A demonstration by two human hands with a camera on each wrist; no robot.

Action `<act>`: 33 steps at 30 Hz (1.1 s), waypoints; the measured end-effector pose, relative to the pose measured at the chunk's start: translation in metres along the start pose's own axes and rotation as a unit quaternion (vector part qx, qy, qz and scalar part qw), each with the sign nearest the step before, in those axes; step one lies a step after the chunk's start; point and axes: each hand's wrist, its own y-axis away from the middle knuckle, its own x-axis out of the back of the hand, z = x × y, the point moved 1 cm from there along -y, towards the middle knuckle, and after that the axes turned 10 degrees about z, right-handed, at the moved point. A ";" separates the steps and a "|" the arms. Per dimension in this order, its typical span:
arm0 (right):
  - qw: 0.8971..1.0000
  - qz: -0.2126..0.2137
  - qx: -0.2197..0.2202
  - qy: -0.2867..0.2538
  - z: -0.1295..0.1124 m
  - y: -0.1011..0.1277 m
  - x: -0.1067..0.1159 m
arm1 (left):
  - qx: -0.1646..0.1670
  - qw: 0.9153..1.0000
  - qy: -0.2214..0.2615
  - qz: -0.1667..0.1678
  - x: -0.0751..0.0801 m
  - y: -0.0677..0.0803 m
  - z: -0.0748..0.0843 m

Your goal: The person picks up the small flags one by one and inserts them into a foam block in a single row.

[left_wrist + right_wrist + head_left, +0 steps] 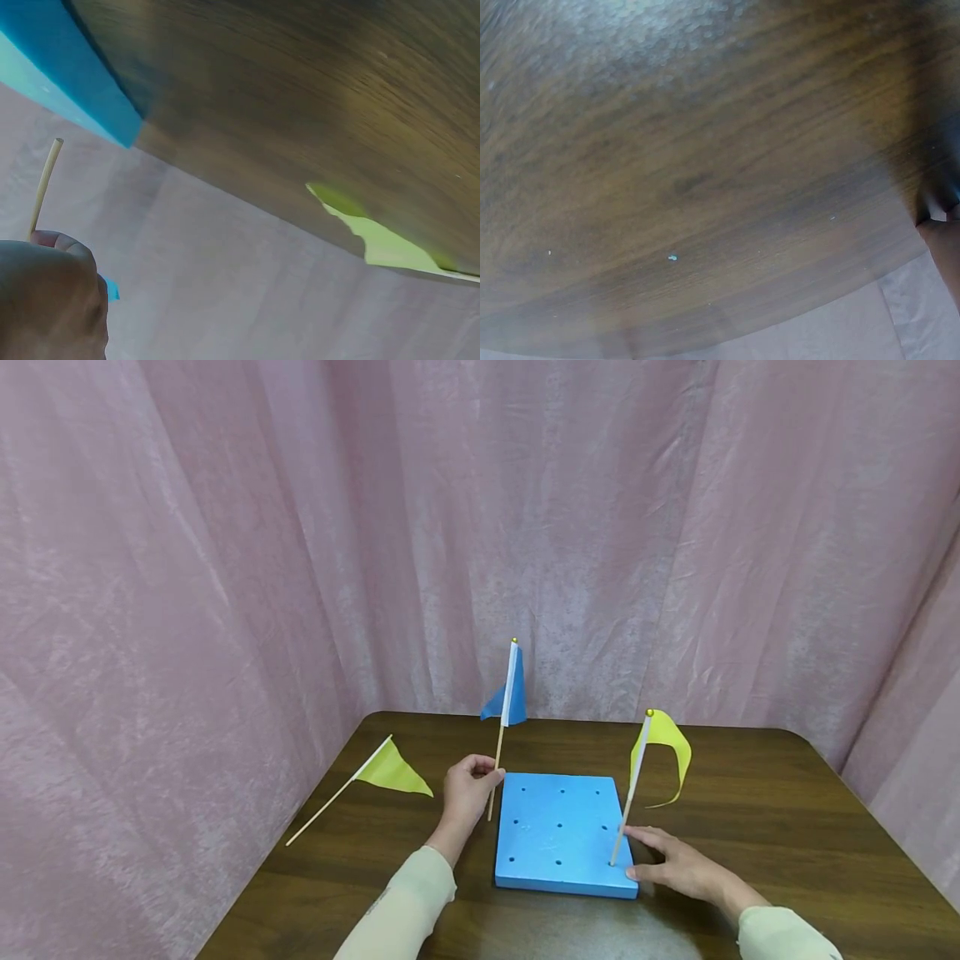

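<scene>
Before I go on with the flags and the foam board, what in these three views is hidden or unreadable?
- Blue flag: in the left wrist view the left hand covers all but the stick's end.
- Yellow flag in the board: whether its stick is fully seated in the blue foam board is too small to tell in the head view.
- Right hand: the right wrist view shows mostly blurred table; the hand is cut by the right edge.

Left hand (467, 793) in a curled grip, right hand (678, 862) flat.
</scene>
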 end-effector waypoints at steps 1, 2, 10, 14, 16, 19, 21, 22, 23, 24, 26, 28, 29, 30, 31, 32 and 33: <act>1.000 0.000 0.000 0.001 0.000 0.000 0.000 | 0.001 1.000 0.001 -0.004 -0.001 0.002 0.001; 1.000 0.001 0.000 0.002 0.000 0.000 0.000 | 0.001 1.000 0.002 -0.007 -0.003 0.003 0.002; 1.000 0.000 0.001 0.003 0.001 0.000 0.000 | -0.003 0.999 0.021 -0.031 -0.014 0.020 0.010; 1.000 -0.001 0.004 0.000 0.002 0.001 0.000 | 0.005 0.999 0.022 -0.045 -0.018 0.027 0.011; 1.000 -0.002 0.004 -0.001 0.002 0.001 0.000 | 0.002 0.998 0.027 -0.052 -0.020 0.030 0.012; 1.000 -0.003 0.001 -0.002 0.002 0.001 0.000 | 0.001 0.997 0.038 -0.065 -0.021 0.035 0.014; 1.000 -0.004 -0.001 -0.001 0.001 0.001 0.000 | -0.002 0.996 0.047 -0.072 -0.023 0.038 0.016; 1.000 -0.004 -0.001 -0.001 0.001 0.000 0.000 | -0.002 0.996 0.050 -0.076 -0.024 0.040 0.016; 1.000 -0.004 -0.001 -0.001 0.001 0.000 0.000 | -0.004 0.995 0.053 -0.079 -0.025 0.041 0.016; 1.000 -0.003 -0.001 -0.001 0.002 0.000 0.000 | -0.006 0.995 0.055 -0.082 -0.026 0.043 0.016; 1.000 -0.003 0.001 -0.001 0.002 0.000 0.000 | -0.011 0.994 0.056 -0.088 -0.028 0.046 0.016; 1.000 -0.003 0.002 -0.002 0.002 -0.001 0.000 | -0.014 0.994 0.058 -0.097 -0.031 0.049 0.016; 1.000 -0.003 0.002 -0.002 0.002 -0.001 0.000 | -0.014 0.993 0.056 -0.101 -0.032 0.050 0.016; 1.000 -0.002 0.001 -0.002 0.002 -0.001 0.000 | -0.015 0.993 0.056 -0.105 -0.032 0.052 0.017; 1.000 -0.002 0.000 -0.001 0.002 -0.001 0.000 | -0.014 0.992 0.055 -0.110 -0.033 0.054 0.017; 1.000 -0.001 0.000 0.000 0.002 -0.001 0.000 | -0.013 0.992 0.054 -0.114 -0.033 0.056 0.018; 1.000 -0.001 -0.002 0.000 0.002 -0.001 0.000 | -0.012 0.991 0.055 -0.118 -0.033 0.057 0.018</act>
